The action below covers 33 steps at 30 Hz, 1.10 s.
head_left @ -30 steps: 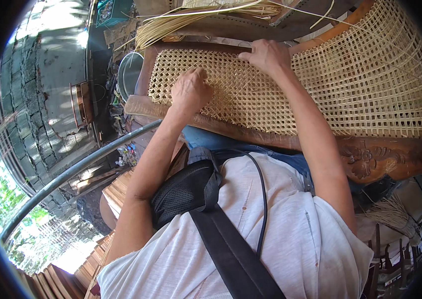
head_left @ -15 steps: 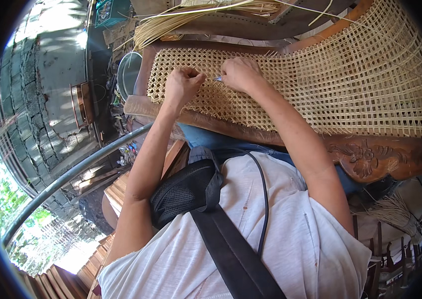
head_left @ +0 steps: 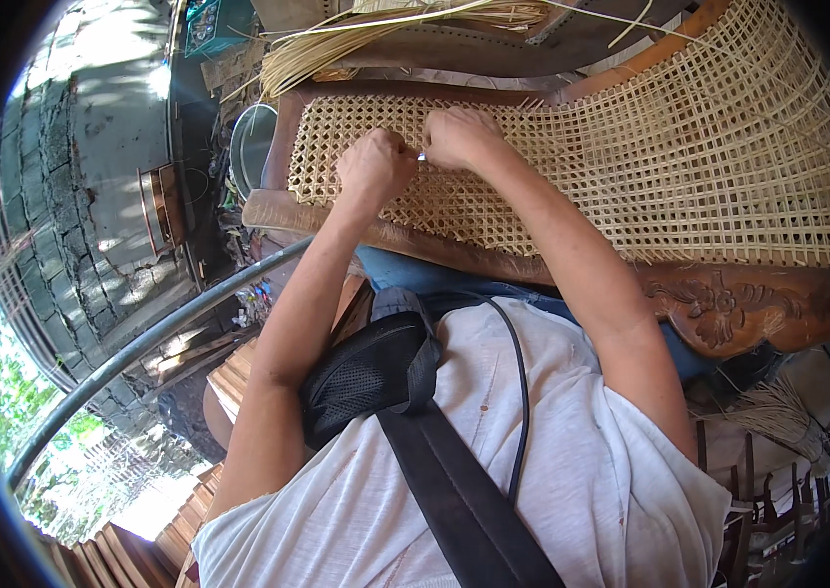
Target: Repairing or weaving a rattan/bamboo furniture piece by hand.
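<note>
A woven cane panel [head_left: 572, 176] in a carved wooden chair frame [head_left: 493, 257] lies across my lap. Over its narrower left part, my left hand [head_left: 376, 169] is closed, its fingertips turned in and hidden. Close beside it on the right, my right hand [head_left: 461, 137] is closed round a small shiny, bluish tool [head_left: 422, 156], of which only the tip shows between the hands. The tool's kind cannot be made out. Both hands are low over the weave, and whether a strand is pinched in the left fingers is hidden.
A bundle of loose cane strands [head_left: 336, 51] lies beyond the panel on another wooden frame piece [head_left: 493, 49]. Left of the chair stands a bucket [head_left: 254, 147], and a metal pipe [head_left: 155, 335] slants past my left arm. More strands [head_left: 778, 416] lie at the lower right.
My left hand has moved right and rolled over, closing up to the tool's tip. My right hand has shifted slightly left with the tool.
</note>
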Available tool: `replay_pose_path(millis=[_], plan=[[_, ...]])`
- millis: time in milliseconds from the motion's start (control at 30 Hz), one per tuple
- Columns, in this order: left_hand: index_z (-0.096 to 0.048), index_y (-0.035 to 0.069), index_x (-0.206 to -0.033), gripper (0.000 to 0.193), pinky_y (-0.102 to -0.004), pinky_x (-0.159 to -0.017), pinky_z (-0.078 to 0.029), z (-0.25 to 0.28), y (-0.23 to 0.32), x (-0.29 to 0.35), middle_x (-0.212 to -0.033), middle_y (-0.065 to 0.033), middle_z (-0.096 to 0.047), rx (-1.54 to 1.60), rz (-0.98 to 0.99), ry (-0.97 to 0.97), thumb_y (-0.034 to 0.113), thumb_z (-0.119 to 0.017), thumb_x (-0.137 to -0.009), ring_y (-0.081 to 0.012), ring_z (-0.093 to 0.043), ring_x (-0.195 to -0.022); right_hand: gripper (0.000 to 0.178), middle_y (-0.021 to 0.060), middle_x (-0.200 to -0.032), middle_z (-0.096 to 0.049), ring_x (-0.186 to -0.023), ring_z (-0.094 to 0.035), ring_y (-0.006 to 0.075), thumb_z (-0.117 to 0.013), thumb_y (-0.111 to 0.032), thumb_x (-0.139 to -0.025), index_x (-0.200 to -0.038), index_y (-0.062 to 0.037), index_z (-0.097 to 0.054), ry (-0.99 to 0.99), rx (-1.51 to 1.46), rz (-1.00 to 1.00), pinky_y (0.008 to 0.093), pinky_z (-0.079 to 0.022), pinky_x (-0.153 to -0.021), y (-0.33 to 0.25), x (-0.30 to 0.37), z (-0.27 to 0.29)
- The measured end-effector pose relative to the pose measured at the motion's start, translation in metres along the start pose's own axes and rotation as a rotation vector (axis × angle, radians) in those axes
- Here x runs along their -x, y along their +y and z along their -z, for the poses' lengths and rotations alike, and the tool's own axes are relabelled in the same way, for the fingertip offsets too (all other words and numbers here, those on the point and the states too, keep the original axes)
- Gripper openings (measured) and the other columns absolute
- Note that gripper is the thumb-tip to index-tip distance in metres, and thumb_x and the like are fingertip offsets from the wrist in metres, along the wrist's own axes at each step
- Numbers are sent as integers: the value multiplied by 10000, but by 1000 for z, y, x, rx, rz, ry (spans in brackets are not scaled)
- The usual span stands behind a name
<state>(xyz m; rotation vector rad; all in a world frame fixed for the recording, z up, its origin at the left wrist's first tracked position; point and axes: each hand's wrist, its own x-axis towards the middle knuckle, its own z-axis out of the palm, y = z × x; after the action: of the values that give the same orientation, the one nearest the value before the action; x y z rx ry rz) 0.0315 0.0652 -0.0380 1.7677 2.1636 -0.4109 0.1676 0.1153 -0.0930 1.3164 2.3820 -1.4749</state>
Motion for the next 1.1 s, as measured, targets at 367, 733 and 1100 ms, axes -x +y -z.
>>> replay_pose_path(millis=[367, 733, 1100], plan=[[-687, -20, -715, 258, -414, -616, -529, 14, -26, 2, -616, -196, -644, 247, 79, -68, 224, -613, -758, -293, -653, -574, 210, 137, -928, -708, -866, -677, 238, -543, -33, -784, -908, -31, -712, 9, 209, 79, 395, -546, -845, -13, -4, 1], [-733, 31, -760, 241, -431, -723, -556, 8, -29, -13, -723, -214, -682, 167, 12, -99, 259, -658, -736, -342, -695, -719, 256, 155, -941, -710, -914, -678, 276, -600, -67, -674, -898, -54, -722, -15, -47, 45, 465, -488, -960, 6, -10, -6], [-752, 68, -860, 250, -429, -725, -557, -4, -2, -5, -798, -203, -703, -13, 12, -65, 290, -672, -778, -345, -697, -758, 273, 136, -1006, -722, -963, -680, 269, -676, -163, -758, -1013, -90, -744, -29, -68, 16, 423, -493, -962, 9, -9, 0]])
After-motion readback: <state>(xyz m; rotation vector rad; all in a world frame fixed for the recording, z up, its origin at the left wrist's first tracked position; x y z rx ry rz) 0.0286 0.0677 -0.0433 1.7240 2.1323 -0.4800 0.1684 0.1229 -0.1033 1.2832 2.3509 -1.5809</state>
